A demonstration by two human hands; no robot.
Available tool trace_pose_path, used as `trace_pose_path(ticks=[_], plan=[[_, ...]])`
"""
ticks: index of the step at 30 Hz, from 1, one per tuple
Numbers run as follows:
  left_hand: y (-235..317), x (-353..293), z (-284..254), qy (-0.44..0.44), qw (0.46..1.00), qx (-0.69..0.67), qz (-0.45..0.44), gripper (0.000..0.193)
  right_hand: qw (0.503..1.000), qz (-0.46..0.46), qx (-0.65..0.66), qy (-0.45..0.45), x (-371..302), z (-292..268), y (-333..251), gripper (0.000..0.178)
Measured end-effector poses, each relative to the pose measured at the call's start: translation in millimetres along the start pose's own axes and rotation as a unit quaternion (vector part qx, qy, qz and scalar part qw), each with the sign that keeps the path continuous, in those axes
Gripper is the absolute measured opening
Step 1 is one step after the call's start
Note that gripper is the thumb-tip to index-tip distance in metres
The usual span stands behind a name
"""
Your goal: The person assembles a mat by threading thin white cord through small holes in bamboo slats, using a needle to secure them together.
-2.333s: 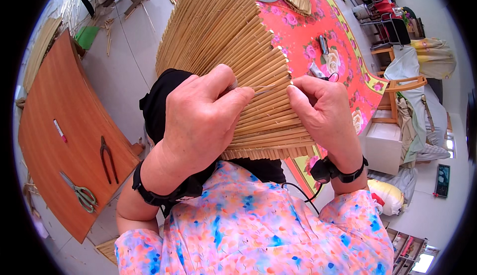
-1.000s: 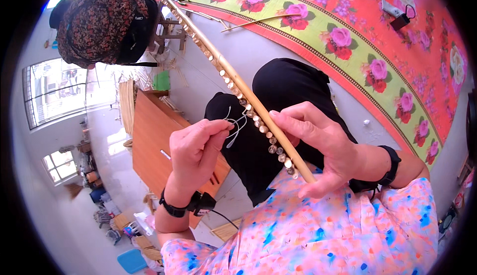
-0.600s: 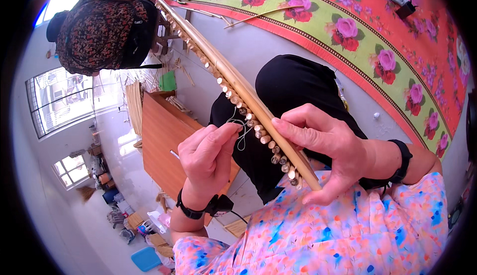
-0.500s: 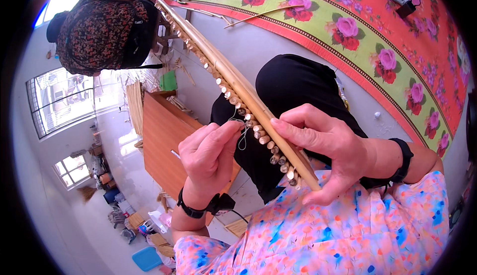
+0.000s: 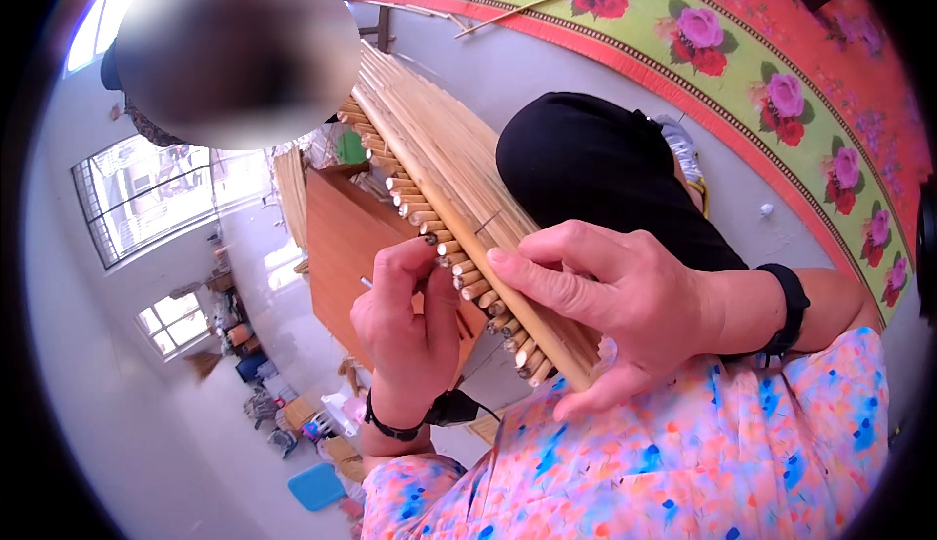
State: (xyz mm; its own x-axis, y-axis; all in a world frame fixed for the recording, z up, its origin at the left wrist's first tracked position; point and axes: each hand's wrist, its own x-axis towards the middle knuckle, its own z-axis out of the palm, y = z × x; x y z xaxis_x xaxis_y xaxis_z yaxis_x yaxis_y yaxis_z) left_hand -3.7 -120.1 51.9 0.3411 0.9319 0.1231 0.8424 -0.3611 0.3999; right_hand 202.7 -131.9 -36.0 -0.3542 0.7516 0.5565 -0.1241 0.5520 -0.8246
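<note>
A panel of thin bamboo sticks (image 5: 444, 145) slants across my lap, its cut ends (image 5: 420, 216) lined up along the left side. Over the sticks, close to those ends, runs a long bamboo strip (image 5: 459, 232). My right hand (image 5: 625, 296) is closed on the panel's near end, its fingertips pressing the strip. Beside the stick ends is my left hand (image 5: 405, 306), fingers bent and pinched together at the tips. What that pinch holds is hidden. A short thin dark piece, like wire (image 5: 488, 221), sticks up beside the strip.
Ahead on the left is another person (image 5: 239, 52), mostly blurred, by the panel's far end. An orange-brown board (image 5: 342, 257) stands left of the panel. A flowered cloth (image 5: 727, 81) covers the floor at right, with a loose stick (image 5: 527, 13) on it.
The panel has tilted so its stick faces show more. My left hand has turned, fingers curled closer to the stick ends; the thin wire loop seen at its fingertips no longer shows.
</note>
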Motion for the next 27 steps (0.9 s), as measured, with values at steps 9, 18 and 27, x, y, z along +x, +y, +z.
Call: trace_pose_path(ticks=[9,18,27], plan=[[-8,-16,-11,0.000,0.998,-0.005,-0.055,0.019,0.997,-0.064,-0.026,0.043,6,18,1,0.086],[-9,0,-24,-0.059,0.997,0.054,0.014,0.016,0.997,-0.056,-0.027,0.040,10,16,-4,0.089],[-22,50,-17,-0.126,0.949,0.102,0.272,0.023,0.987,0.083,-0.125,-0.051,22,-20,-35,0.075]])
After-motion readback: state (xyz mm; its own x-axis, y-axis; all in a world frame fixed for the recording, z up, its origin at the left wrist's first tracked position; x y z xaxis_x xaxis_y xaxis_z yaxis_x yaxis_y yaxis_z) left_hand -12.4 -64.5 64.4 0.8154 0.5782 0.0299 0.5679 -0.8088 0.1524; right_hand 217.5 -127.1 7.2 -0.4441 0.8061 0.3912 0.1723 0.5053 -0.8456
